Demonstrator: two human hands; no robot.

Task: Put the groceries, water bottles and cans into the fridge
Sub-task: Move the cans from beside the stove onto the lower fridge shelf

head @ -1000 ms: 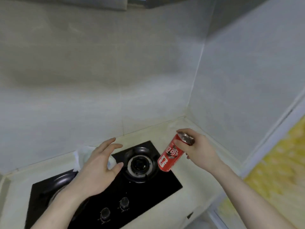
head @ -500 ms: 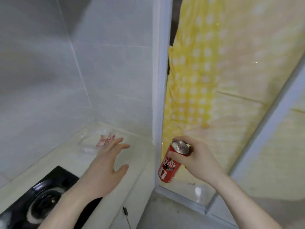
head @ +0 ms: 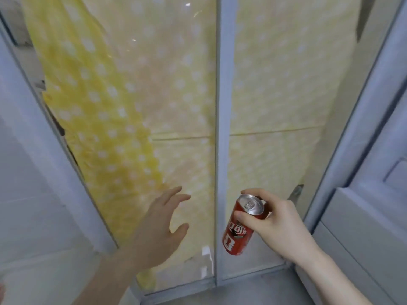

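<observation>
Near the bottom right of the view, the right hand (head: 273, 219) is gripping a red soda can (head: 241, 225) around its upper part, thumb on the near side and fingers curling behind the silver top, so part of the rim is hiding behind them. The can is tilting, its base pointing down and to the left, held in the air and touching nothing else; its label is too blurred to read. To its left, well apart from it, the left hand (head: 158, 225) is hovering with fingers spread and relaxed, grasping nothing, palm facing the glass panels (head: 182, 164) ahead.

Those panels are standing in a pale grey frame, with a vertical frame bar (head: 221, 106) running between the two hands. Behind the glass, a yellow dotted curtain (head: 99, 102) is hanging, softening whatever is beyond it. Far right, a grey panelled door (head: 374, 216) is being cut off by the picture edge. A strip of grey floor (head: 253, 289) is lying open below the hands.
</observation>
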